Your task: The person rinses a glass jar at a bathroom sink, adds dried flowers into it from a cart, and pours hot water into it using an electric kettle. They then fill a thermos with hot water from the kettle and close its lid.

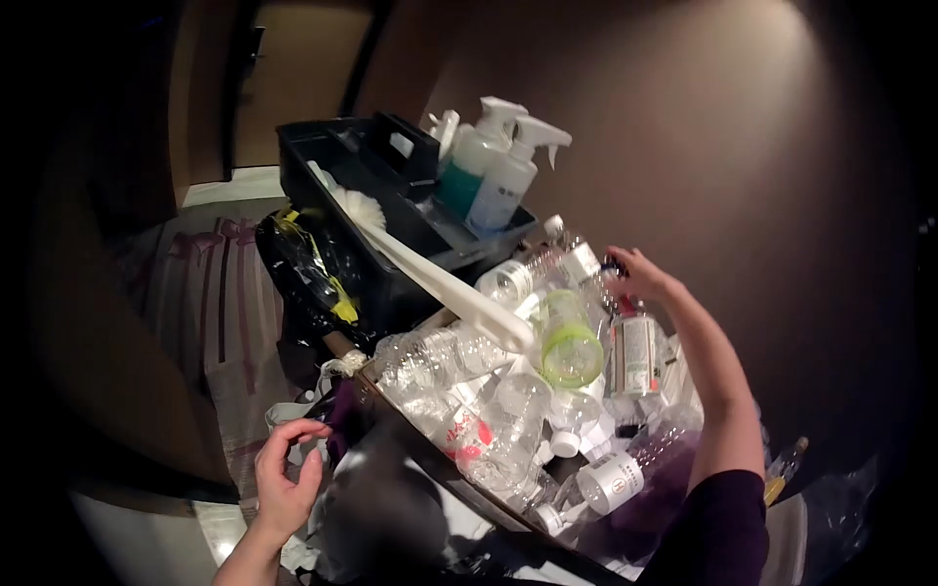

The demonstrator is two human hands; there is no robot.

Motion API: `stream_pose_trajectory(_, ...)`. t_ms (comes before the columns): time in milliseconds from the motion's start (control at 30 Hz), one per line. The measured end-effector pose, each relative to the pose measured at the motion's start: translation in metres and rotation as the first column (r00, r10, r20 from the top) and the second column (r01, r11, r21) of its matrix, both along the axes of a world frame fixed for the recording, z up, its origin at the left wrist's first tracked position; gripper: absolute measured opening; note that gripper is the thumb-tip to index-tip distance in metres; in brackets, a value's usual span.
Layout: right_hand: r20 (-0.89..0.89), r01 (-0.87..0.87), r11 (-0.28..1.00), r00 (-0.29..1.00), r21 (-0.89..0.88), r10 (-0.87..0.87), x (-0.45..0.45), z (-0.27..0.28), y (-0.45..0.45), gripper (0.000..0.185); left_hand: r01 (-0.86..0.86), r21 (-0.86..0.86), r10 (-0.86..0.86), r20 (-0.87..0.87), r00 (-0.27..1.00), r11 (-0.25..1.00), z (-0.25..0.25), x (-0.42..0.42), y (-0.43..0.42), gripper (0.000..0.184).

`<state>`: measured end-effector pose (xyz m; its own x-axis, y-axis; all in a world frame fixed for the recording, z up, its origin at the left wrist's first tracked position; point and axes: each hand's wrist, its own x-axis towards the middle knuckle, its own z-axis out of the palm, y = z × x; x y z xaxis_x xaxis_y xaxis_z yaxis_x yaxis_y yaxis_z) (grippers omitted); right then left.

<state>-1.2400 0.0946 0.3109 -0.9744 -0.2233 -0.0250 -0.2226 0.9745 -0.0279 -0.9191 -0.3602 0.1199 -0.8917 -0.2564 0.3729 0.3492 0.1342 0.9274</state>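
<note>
My left hand (pixel 290 474) is at the lower left, fingers curved and apart, holding nothing. On the far right side of an open bin full of plastic bottles, my right hand (pixel 637 277) has its fingers bent round a small dark part among the bottles; what it is cannot be made out. Just below that hand stands a bottle with a printed label (pixel 635 354). A green-rimmed clear cup (pixel 572 354) lies in the middle of the heap. Nearer me is a clear bottle with a white label (pixel 611 482).
A black caddy (pixel 366 264) holds spray bottles (pixel 501 190) and a white-handled brush (pixel 445 285). Left of it hangs a black bag with yellow strips (pixel 311 269). Beyond are striped carpet (pixel 220 313), a door (pixel 298 83) and a wall (pixel 674 127).
</note>
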Motion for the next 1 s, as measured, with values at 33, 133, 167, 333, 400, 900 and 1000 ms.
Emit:
stream_pose_trajectory(33,-0.072,-0.112,0.991,0.99,0.067,0.117,-0.007,-0.004,0.01,0.07,0.008,-0.001,-0.008,0.0,1.0,1.0,0.004,0.002,-0.001,0.027)
stream_pose_trajectory(133,-0.146,-0.045,0.997,0.988,0.059,0.053,-0.005,0.001,0.016,0.065,-0.006,-0.063,0.006,-0.004,1.0,0.998,0.0,0.006,-0.008,0.026)
stream_pose_trajectory(167,-0.211,-0.078,0.997,0.975,-0.001,0.076,-0.008,0.007,0.02,0.061,-0.022,-0.061,0.022,-0.014,1.0,0.998,0.006,0.008,-0.01,0.026)
stream_pose_trajectory(333,-0.259,-0.12,0.972,0.964,-0.204,0.065,0.036,0.088,0.027,0.05,-0.04,-0.095,0.028,-0.125,0.992,0.995,0.021,0.013,-0.027,0.022)
stream_pose_trajectory(400,-0.439,-0.302,0.925,0.881,-0.232,0.178,0.053,0.117,0.036,0.047,-0.001,-0.11,-0.021,-0.194,0.981,0.994,0.034,0.013,-0.031,0.022)
stream_pose_trajectory(900,-0.719,-0.226,0.971,0.686,-0.072,0.107,0.496,0.017,-0.23,0.046,0.635,-0.484,-0.771,-0.147,0.619,0.602,0.094,0.094,0.071,0.095)
stream_pose_trajectory(1000,-0.601,-0.139,0.965,0.799,-0.224,-0.025,0.556,-0.035,-0.215,0.051,0.872,-0.328,-0.908,0.084,0.411,0.364,0.053,0.136,0.077,0.087)
